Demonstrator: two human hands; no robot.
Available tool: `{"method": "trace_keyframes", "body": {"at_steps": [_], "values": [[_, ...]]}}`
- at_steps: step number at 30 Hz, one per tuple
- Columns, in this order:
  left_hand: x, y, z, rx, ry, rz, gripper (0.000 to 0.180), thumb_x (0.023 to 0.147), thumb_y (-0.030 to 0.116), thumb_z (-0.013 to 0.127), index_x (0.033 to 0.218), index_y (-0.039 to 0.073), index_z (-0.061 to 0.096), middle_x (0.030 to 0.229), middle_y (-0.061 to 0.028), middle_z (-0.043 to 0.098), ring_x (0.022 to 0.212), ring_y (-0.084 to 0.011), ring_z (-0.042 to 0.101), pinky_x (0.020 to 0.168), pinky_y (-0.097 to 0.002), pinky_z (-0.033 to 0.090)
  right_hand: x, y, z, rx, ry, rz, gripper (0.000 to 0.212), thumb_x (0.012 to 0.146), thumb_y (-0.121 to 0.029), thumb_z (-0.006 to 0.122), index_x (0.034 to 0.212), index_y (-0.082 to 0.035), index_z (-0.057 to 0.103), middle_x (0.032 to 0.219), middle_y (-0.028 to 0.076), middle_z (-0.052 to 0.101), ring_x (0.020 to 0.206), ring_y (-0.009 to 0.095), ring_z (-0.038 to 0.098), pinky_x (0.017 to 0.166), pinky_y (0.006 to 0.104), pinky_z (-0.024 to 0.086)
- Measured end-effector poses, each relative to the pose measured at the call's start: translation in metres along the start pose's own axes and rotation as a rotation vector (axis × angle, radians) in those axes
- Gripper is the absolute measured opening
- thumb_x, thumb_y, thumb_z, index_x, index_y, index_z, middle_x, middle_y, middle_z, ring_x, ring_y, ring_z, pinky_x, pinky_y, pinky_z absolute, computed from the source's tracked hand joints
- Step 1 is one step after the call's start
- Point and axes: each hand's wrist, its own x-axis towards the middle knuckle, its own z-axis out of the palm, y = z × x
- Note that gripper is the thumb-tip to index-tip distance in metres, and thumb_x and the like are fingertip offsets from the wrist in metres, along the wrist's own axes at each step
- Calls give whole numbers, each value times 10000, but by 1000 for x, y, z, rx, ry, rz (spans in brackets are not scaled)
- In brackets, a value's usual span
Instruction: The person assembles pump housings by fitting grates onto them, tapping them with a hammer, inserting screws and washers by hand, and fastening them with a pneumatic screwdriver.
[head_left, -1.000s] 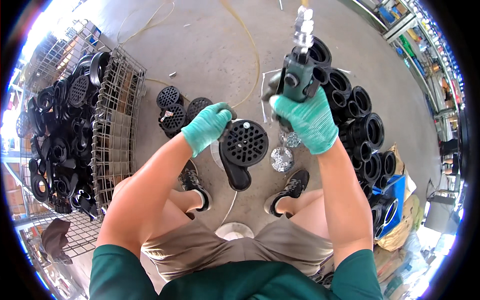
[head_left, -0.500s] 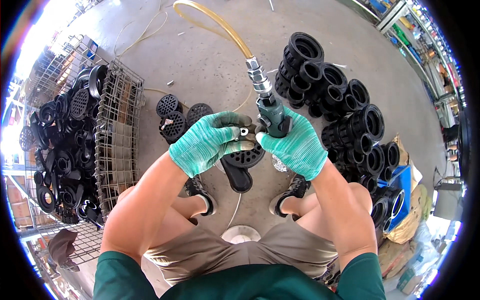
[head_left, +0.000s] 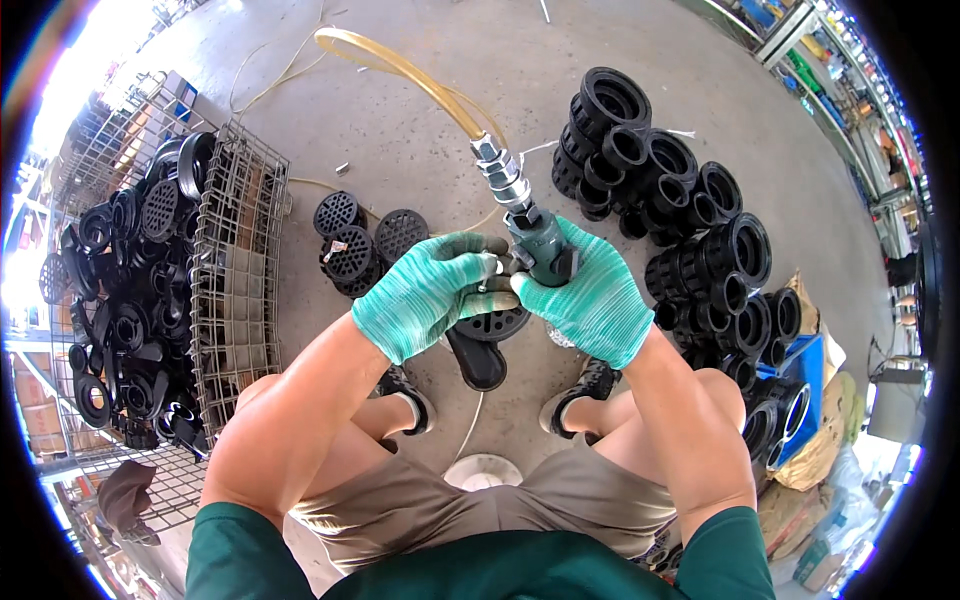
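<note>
My right hand [head_left: 598, 300], in a green-and-white knit glove, is wrapped round a dark grey-green air tool [head_left: 540, 245]. Metal couplings [head_left: 503, 175] join its top to a yellowish hose [head_left: 400, 68]. My left hand [head_left: 425, 297], gloved the same way, pinches a small silvery metal fastener [head_left: 497, 270] beside the tool; its exact kind is hard to make out. Both hands' fingertips come close together. Beneath them is a black round grate [head_left: 495, 325], partly covered by my fingers, and a black rounded part [head_left: 482, 368] sticks out toward me below it.
At left stands a wire cage [head_left: 238, 290] full of black plastic parts [head_left: 130, 320]. Several round black grates [head_left: 348, 250] sit on the floor ahead. Stacked black ring-shaped fittings [head_left: 705, 255] line the right, near a blue bin [head_left: 803, 400]. A white round object [head_left: 483, 470] lies between my legs.
Air tool and hose have shifted slightly left and tilted. My left hand has moved a little right and down, turning the small fastener. Both hands keep their grip.
</note>
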Motion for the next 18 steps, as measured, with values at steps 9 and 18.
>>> {"method": "trace_keyframes", "body": {"at_steps": [9,18], "values": [[5,5,9,148,181,158,327,1001,87,614,1265,-89,538,1144,-178,648,990,-287,698,867,-401,633,4,-1,4,87,66,-50,397,833,-138,747,1208,-57,645,996,101,736,868,183,702,828,331,558],[23,-13,0,1,236,251,144,1005,108,565,1102,25,631,1013,-90,666,866,-186,676,772,-342,612,15,-7,29,-289,122,-210,413,762,-114,818,1138,-96,647,1000,173,691,878,384,674,781,429,552]]}}
